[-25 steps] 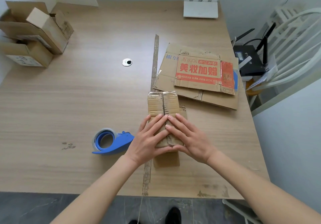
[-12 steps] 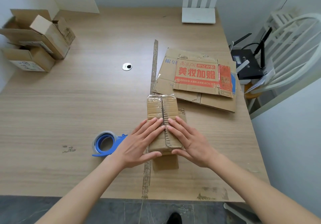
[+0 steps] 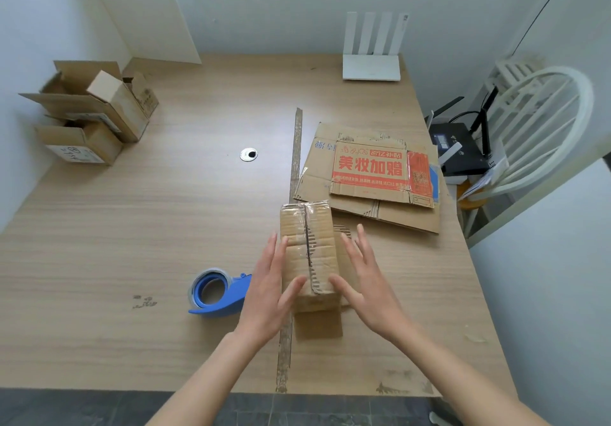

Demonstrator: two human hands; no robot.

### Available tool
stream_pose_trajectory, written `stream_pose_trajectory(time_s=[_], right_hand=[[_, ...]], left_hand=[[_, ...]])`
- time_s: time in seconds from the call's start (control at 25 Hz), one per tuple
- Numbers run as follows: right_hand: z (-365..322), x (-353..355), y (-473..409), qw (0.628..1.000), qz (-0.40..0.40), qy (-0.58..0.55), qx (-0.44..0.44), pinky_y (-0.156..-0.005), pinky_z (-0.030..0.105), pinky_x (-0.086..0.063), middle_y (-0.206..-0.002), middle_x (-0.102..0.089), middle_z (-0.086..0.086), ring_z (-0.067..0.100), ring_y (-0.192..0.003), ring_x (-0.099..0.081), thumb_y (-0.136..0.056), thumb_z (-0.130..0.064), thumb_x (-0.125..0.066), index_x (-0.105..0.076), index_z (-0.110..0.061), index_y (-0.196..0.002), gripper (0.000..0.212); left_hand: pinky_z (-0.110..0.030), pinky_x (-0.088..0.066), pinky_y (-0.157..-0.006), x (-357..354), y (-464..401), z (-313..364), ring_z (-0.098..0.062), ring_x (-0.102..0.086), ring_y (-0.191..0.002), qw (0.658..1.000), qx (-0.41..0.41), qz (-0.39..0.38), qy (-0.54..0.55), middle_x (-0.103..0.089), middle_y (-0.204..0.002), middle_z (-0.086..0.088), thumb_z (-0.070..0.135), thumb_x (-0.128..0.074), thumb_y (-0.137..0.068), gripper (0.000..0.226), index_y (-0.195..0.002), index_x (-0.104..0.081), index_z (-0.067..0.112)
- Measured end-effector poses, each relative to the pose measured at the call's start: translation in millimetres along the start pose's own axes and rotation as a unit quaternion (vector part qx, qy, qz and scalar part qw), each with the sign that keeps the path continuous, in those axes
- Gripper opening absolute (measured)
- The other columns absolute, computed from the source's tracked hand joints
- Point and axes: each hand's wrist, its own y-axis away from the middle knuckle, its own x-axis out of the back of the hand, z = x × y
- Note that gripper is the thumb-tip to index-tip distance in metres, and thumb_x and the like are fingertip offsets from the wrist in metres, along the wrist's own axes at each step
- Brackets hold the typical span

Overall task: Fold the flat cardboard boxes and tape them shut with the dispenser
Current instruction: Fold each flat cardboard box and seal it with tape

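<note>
A small folded cardboard box (image 3: 309,247) stands on the wooden table (image 3: 132,227), its two top flaps meeting in a middle seam under old clear tape. My left hand (image 3: 269,288) flanks its left side with straight fingers and the thumb on the near top edge. My right hand (image 3: 365,277) mirrors it on the right side, fingers spread, thumb on the near top corner. The blue tape dispenser (image 3: 218,291) lies just left of my left hand. Flat cardboard boxes (image 3: 370,174), one with red print, lie stacked behind the small box.
Folded and open boxes (image 3: 96,111) are piled at the far left of the table. A white router (image 3: 372,48) stands at the far edge. A long cardboard strip (image 3: 294,174) runs down the table's middle. A white chair (image 3: 542,121) and a black router (image 3: 459,148) sit off the right edge.
Both hands have lifted off the box top, where they pressed the flaps together, and moved apart to its left and right sides. The camera has tilted up.
</note>
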Motion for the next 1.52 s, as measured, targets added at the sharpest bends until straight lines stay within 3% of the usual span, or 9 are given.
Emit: stream_pose_trajectory(time_s=[0.2,0.32,0.52,0.72,0.88,1.0,1.16,1.28,1.52], right_hand=[[-28.9,8.5,-10.5,0.949,-0.036,-0.26,-0.175,-0.092,0.027,-0.057,-0.131,-0.065,-0.001,0.005,-0.106,-0.069,-0.089,-0.008,-0.072,-0.028,-0.021,-0.159,0.084],[-74.1,57.8,-15.6,0.936,-0.03,-0.306,-0.17,-0.086,0.021,-0.055,-0.124,-0.067,-0.003,0.005,-0.104,-0.068,-0.086,-0.022,-0.08,-0.039,-0.028,-0.151,0.077],[-175.6,151.7,-39.1,0.902,0.03,-0.387,-0.19,-0.101,0.05,-0.05,-0.124,-0.063,0.0,0.025,-0.108,-0.063,-0.069,-0.085,-0.06,-0.044,-0.022,-0.129,0.089],[-252.6,217.4,-27.5,0.922,0.063,-0.37,-0.097,-0.104,0.041,-0.051,-0.124,-0.067,0.003,0.02,-0.114,-0.065,-0.072,-0.076,-0.071,-0.047,-0.015,-0.139,0.094],[-287.5,242.7,-5.1,0.937,0.023,-0.347,-0.006,-0.1,0.032,-0.052,-0.123,-0.07,0.001,0.015,-0.112,-0.069,-0.087,-0.055,-0.065,-0.05,-0.017,-0.141,0.068],[-312.4,246.0,4.4,0.961,0.005,-0.274,0.04,-0.082,0.024,-0.057,-0.125,-0.064,-0.006,0.015,-0.105,-0.07,-0.091,-0.034,-0.072,-0.034,-0.028,-0.153,0.073],[-351.7,224.2,-1.7,0.99,0.019,-0.105,0.094,-0.095,0.023,-0.054,-0.145,-0.041,-0.014,0.011,-0.118,-0.059,-0.092,-0.01,-0.069,-0.026,-0.046,-0.151,0.082],[-378.1,184.8,-16.9,0.993,-0.024,-0.081,0.077,-0.114,0.034,-0.041,-0.153,-0.043,-0.005,0.012,-0.132,-0.05,-0.087,-0.038,-0.068,-0.032,-0.044,-0.153,0.076],[-421.0,82.3,-56.4,0.99,-0.056,-0.075,0.101,-0.097,0.029,-0.054,-0.12,-0.063,-0.024,-0.003,-0.109,-0.061,-0.068,-0.054,-0.088,-0.05,-0.051,-0.129,0.073]], left_hand=[[-0.038,-0.056,-0.097,10.7,-16.4,26.6,0.0,-0.067,-0.104,0.952,0.197,-0.026,0.233,-0.063,-0.122,0.018,0.025,-0.087,-0.075,0.099,-0.154,-0.028,0.036],[-0.025,-0.054,-0.092,53.2,-25.0,67.7,0.006,-0.059,-0.105,0.969,0.145,-0.015,0.199,-0.048,-0.122,0.017,0.023,-0.089,-0.059,0.114,-0.151,-0.024,0.048],[-0.007,-0.046,-0.083,143.0,-46.3,155.2,0.012,-0.054,-0.117,0.947,0.073,0.017,0.312,-0.058,-0.131,0.019,0.024,-0.067,-0.082,0.06,-0.138,-0.052,0.039],[-0.015,-0.049,-0.085,230.0,-52.7,220.5,-0.014,-0.06,-0.116,0.925,0.072,0.098,0.361,-0.067,-0.117,0.006,0.046,-0.061,-0.096,0.036,-0.116,-0.064,0.016],[-0.048,-0.038,-0.11,283.4,-44.3,225.3,-0.015,-0.041,-0.13,0.928,0.101,0.064,0.352,-0.038,-0.138,0.009,0.043,-0.091,-0.067,0.117,-0.156,-0.015,0.039],[-0.032,-0.05,-0.085,318.0,-31.7,208.5,-0.015,-0.059,-0.12,0.93,0.066,0.038,0.359,-0.059,-0.133,0.009,0.035,-0.097,-0.062,0.116,-0.147,-0.019,0.047],[-0.039,-0.051,-0.102,359.4,-10.4,178.5,-0.02,-0.053,-0.129,0.939,0.066,0.118,0.317,-0.05,-0.139,0.007,0.042,-0.099,-0.051,0.134,-0.158,-0.018,0.031],[-0.028,-0.053,-0.088,390.7,13.2,146.4,-0.017,-0.057,-0.119,0.938,0.06,0.157,0.303,-0.057,-0.124,0.01,0.032,-0.098,-0.057,0.106,-0.145,-0.039,0.03],[-0.031,-0.046,-0.099,443.4,57.7,67.5,-0.012,-0.045,-0.124,0.933,0.131,0.222,0.251,-0.048,-0.137,0.003,0.03,-0.1,-0.054,0.114,-0.15,-0.038,0.025]])
